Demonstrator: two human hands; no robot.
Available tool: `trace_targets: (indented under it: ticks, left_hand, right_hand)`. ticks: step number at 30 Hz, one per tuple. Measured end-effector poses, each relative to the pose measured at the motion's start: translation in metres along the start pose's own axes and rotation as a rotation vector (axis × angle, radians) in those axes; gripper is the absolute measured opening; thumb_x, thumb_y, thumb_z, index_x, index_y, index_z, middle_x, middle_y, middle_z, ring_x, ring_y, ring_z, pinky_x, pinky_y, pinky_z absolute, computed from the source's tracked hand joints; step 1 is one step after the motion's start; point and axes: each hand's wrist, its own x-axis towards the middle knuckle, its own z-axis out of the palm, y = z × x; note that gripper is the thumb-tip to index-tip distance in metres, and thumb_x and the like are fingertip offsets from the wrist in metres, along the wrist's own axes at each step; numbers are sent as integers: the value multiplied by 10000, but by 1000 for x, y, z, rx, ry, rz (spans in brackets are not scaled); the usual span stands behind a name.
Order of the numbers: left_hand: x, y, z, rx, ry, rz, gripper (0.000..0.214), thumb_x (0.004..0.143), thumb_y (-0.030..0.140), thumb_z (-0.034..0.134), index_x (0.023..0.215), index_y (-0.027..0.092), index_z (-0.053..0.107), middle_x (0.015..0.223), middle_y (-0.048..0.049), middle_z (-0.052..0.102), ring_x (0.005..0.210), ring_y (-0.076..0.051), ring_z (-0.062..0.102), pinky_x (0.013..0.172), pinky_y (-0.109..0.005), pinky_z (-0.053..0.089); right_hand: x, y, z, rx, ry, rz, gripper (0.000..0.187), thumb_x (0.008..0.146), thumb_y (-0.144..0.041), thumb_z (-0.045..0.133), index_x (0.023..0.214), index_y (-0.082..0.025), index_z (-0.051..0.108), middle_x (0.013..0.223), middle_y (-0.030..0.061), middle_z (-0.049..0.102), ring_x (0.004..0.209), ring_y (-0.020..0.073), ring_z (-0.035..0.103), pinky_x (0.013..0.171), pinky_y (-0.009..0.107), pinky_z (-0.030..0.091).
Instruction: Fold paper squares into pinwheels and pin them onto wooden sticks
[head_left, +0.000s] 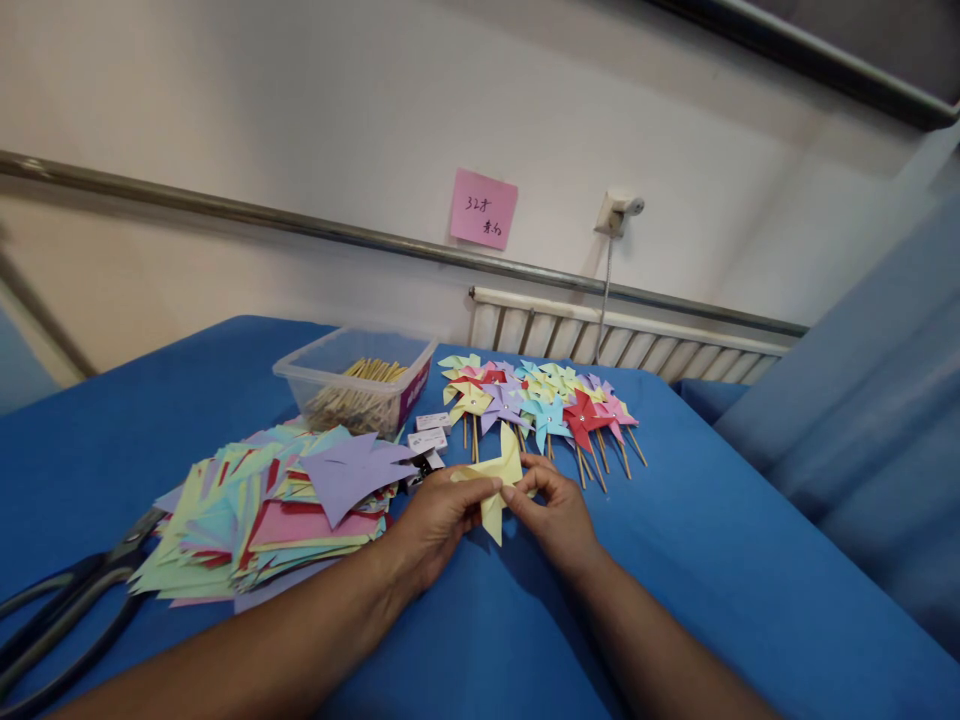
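A pale yellow paper pinwheel (493,510) with folded blades is held between my two hands above the blue table. My left hand (444,518) grips it from the left, its thumb pressed near the centre. From the other side my right hand (553,510) pinches it, thumb tip also close to the middle. No stick shows on this pinwheel. Just beyond my hands lie several finished pinwheels (547,415) on wooden sticks, in yellow, purple, blue, red and pink. To the left is a pile of cut coloured paper sheets (300,530), a purple one on top.
A clear plastic box (330,375) of thin wooden sticks (367,385) stands behind the paper pile. Small white boxes (429,440) sit beside it. Large dark-handled scissors (82,590) lie at the left. A radiator (555,335) and wall are behind the blue table (712,560).
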Motion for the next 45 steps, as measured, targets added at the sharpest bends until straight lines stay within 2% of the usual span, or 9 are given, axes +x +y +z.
trace_targets:
  ticks: [8, 16, 19, 23, 28, 31, 35, 38, 45]
  left_hand:
    - [0, 0, 1, -23, -3, -7, 196, 636, 197, 727, 810, 114, 690, 738, -80, 704, 666, -191, 646, 655, -298, 469]
    - [0, 1, 1, 10, 18, -11, 172, 609, 205, 729, 743, 108, 682, 674, -72, 689, 602, -186, 632, 613, -302, 461]
    - [1, 3, 2, -2, 27, -1, 182, 593, 191, 729, 752, 116, 680, 680, -65, 693, 635, -197, 643, 640, -307, 470]
    - [2, 6, 0, 6, -19, 0, 226, 595, 194, 721, 802, 110, 687, 721, -76, 706, 663, -199, 643, 676, -312, 479]
    - [3, 4, -3, 187, -56, 17, 188, 588, 215, 721, 732, 109, 663, 654, -48, 675, 592, -169, 602, 593, -279, 444]
    - [4, 5, -4, 361, -37, 27, 157, 591, 207, 712, 696, 120, 636, 601, -17, 646, 542, -137, 552, 523, -245, 387]
    - [5, 7, -5, 491, -24, 32, 123, 590, 181, 695, 663, 128, 613, 565, 7, 613, 518, -120, 514, 494, -232, 345]
    - [6, 3, -5, 427, -4, 25, 149, 584, 188, 707, 685, 129, 616, 593, 1, 621, 533, -125, 529, 510, -239, 364]
    - [3, -4, -2, 3, -2, -76, 173, 625, 229, 725, 702, 155, 589, 645, 0, 619, 582, -118, 564, 577, -240, 420]
  right_hand:
    - [0, -1, 0, -33, 3, 10, 150, 678, -236, 703, 552, -204, 630, 952, 66, 663, 1065, 249, 574, 920, 369, 386]
    - [-1, -1, 0, -26, -12, 4, 154, 686, -257, 709, 567, -203, 629, 1027, 68, 644, 1059, 250, 566, 927, 382, 378]
    - [-1, -2, -2, 41, -30, 8, 190, 721, -310, 688, 585, -199, 616, 1031, 64, 638, 1019, 240, 572, 901, 373, 391]
    - [1, -4, -4, 250, 11, 97, 207, 749, -384, 662, 698, -192, 603, 997, 47, 631, 856, 186, 585, 733, 297, 443]
    - [2, -11, -5, 447, -88, 219, 311, 652, -367, 756, 836, -187, 582, 728, -12, 624, 625, 127, 566, 595, 241, 432]
    - [3, -11, -4, 471, -164, 270, 366, 614, -345, 784, 867, -190, 570, 714, -21, 641, 597, 127, 577, 588, 249, 447]
    - [3, -4, -2, 450, -167, 287, 372, 595, -316, 796, 862, -185, 573, 670, -38, 637, 567, 117, 573, 561, 236, 442]
    - [3, -1, 2, 476, -131, 288, 364, 590, -320, 796, 833, -178, 564, 668, -39, 640, 553, 112, 577, 561, 238, 452]
    - [3, -1, 10, 526, 68, 273, 378, 590, -336, 796, 813, -172, 538, 678, -30, 656, 567, 116, 596, 572, 241, 465]
